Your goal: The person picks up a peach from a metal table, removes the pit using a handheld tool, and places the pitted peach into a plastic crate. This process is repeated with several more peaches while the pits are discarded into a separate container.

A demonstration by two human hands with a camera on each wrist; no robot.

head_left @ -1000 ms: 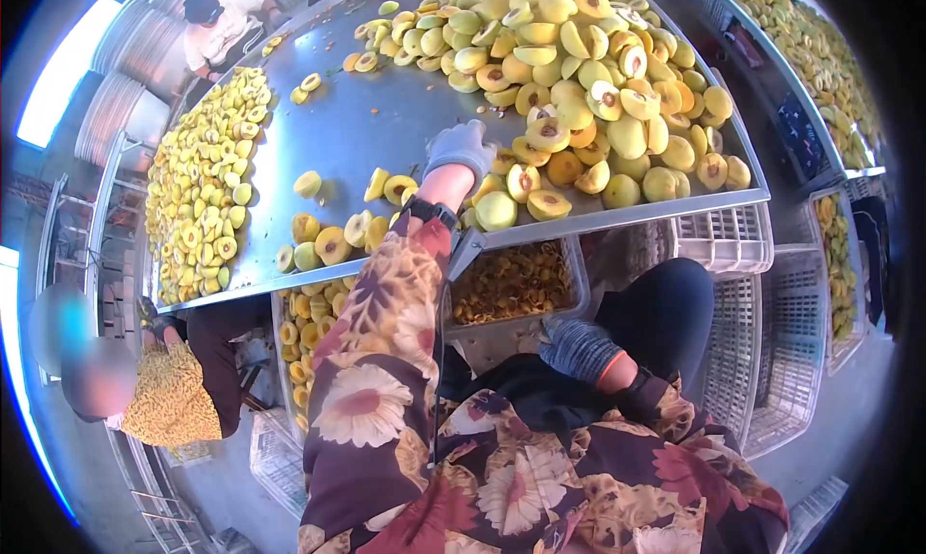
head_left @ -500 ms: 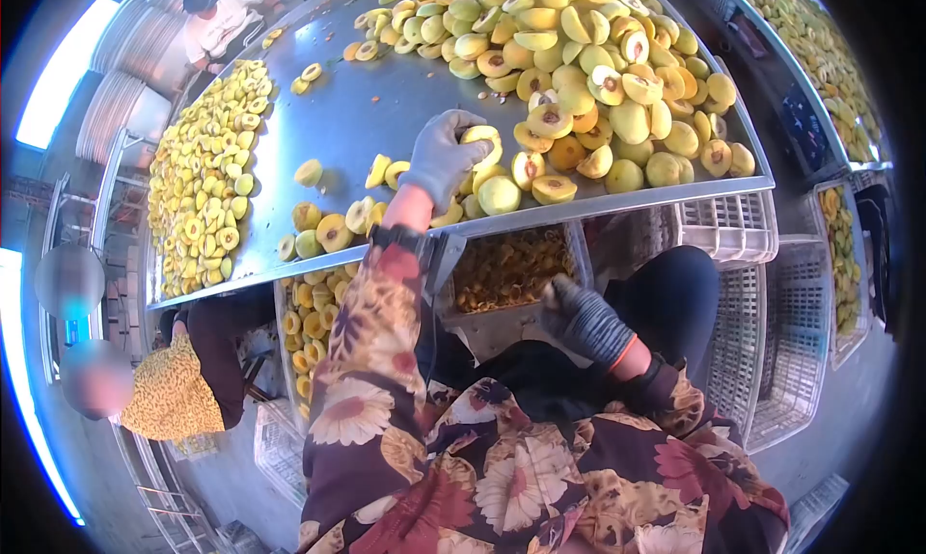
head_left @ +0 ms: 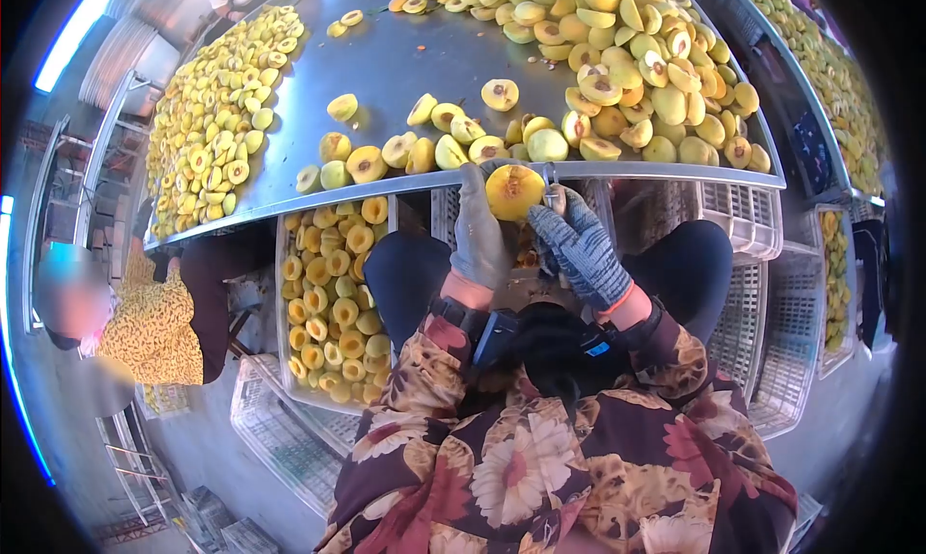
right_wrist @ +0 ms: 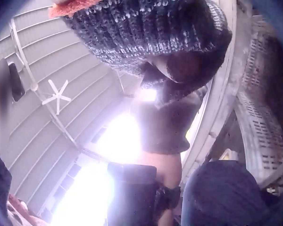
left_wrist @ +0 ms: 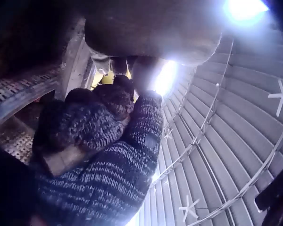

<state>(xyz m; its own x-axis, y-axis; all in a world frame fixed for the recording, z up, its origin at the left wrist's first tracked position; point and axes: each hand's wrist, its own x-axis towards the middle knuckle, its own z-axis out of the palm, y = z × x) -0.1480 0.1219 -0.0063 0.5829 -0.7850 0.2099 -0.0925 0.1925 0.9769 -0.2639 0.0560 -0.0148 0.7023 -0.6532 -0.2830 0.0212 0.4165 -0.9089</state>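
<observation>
In the head view my left hand [head_left: 487, 183], in a grey glove, holds a yellow peach half [head_left: 514, 189] just below the front edge of the steel table [head_left: 386, 62]. Its cut face points at me. My right hand [head_left: 559, 207], in a dark knit glove, is curled round a small metal tool [head_left: 549, 175] whose tip is at the peach's right side. The left wrist view shows the dark glove [left_wrist: 104, 136] close up with a sliver of yellow fruit [left_wrist: 108, 77] above it. Seen from the right wrist, the dark glove [right_wrist: 151, 33] is above the grey glove [right_wrist: 165, 122].
A big heap of peach halves [head_left: 627, 62] covers the table's right side, and another [head_left: 212, 130] lies at the left. A crate of halves [head_left: 333, 284] stands under the table. White plastic crates [head_left: 762, 303] are at my right. Another person [head_left: 164, 332] sits at the left.
My left hand took a peach half from the heap and drew it down below the table edge. My right hand rose from my lap to meet it.
</observation>
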